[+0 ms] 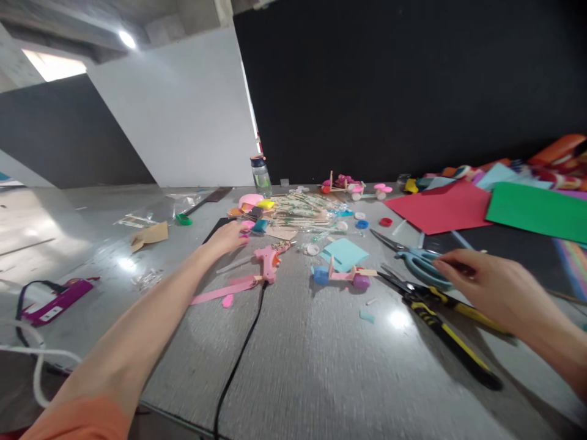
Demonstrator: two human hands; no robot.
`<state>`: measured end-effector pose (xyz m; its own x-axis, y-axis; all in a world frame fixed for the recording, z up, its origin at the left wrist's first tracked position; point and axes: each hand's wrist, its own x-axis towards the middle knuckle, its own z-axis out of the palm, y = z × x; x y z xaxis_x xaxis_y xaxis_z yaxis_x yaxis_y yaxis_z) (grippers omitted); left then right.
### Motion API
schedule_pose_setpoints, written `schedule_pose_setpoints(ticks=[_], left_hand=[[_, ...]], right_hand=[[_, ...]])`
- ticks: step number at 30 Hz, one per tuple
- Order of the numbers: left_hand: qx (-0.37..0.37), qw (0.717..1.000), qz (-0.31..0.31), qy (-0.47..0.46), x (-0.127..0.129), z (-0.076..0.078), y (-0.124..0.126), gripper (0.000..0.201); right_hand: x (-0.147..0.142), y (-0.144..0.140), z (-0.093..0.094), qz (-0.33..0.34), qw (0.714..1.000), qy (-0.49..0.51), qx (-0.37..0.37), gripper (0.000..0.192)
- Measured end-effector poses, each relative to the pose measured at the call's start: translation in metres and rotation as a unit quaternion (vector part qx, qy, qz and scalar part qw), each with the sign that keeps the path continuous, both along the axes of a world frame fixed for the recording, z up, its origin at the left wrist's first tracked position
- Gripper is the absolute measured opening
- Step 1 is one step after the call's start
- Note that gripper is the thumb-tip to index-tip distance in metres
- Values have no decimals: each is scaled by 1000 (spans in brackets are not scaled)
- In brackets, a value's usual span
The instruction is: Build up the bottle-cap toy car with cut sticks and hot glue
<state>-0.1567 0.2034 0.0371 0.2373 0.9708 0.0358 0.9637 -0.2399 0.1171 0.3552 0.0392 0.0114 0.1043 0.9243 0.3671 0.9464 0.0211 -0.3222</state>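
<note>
- Fingers of the left hand (pixel 228 237) stretch far across the grey table (pixel 302 366) and curl loosely down onto a small pink piece at the near edge of a heap of coloured bits and wooden sticks (pixel 293 211); whether they have pinched it yet I cannot tell.
- Fingers of the right hand (pixel 486 284) lie bent over the handles of the pale blue scissors (pixel 419 260), touching them, with no firm hold showing.
- Just beside those scissors, toward the person, lies a pair of black-and-yellow-handled cutters (pixel 440 318).
- Between the two hands sit a pink hot-glue gun (pixel 268 261) with its black cord (pixel 238 360) trailing to the table's near edge, a light blue paper square (pixel 345 252), and a small stick-built cart with blue and purple cap wheels (pixel 342 276).
- Sheets of red paper (pixel 435 208) and green paper (pixel 536 211) lie farther right.
- My read is that this is a gathering step: one hand picking a part, the other fetching the cutting tool.
- Next move, I would judge, calls for a clean pinch on the pink piece and fingers through the scissor loops.
</note>
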Motion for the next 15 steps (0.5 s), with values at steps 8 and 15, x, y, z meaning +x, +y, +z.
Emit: schedule_pose_setpoints(ticks=[8,15], left_hand=[[-32,998,-51,2,1,5,-40,20],[75,988,136,20,-39,6,-26,38]], right_hand=[[4,3,-4,-3,1000,7,-4,46],[22,9,-18,-3,1000,18,-11,41]])
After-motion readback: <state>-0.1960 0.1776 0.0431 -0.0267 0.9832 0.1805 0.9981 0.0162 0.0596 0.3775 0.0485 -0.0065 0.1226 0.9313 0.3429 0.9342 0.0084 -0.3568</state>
